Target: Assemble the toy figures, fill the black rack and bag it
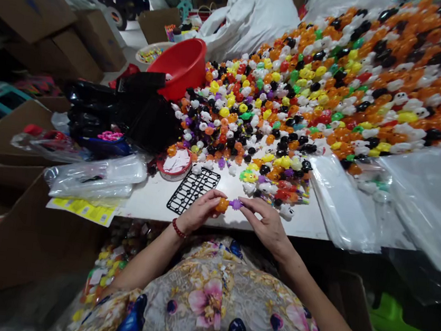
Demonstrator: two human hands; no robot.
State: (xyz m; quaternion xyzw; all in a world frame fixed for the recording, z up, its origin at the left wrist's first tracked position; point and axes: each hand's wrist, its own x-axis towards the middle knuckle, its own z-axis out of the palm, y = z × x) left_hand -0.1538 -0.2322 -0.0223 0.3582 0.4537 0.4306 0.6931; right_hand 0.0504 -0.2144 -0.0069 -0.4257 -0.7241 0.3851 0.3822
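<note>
Head view: left hand (pixel 199 211) pinches a small orange plastic toy (pixel 222 205), right hand (pixel 264 218) pinches its purple spiky piece (pixel 235 204); joining seems underway, needing firm pressing.

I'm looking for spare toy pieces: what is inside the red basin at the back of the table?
The red basin is tilted toward the camera; only a small white bit shows at its rim. Black bags cover its lower part, so any contents there are hidden.

Orange toy (pixel 222 205) and purple piece (pixel 235 204). Black grid (pixel 193 188) on the white surface (pixel 153 200). Red bowl (pixel 184 66). The toy heap (pixel 334 77) is mostly orange, with white, black, yellow, green and red. Red bracelet (pixel 177 229); floral dress (pixel 209 297).
</note>
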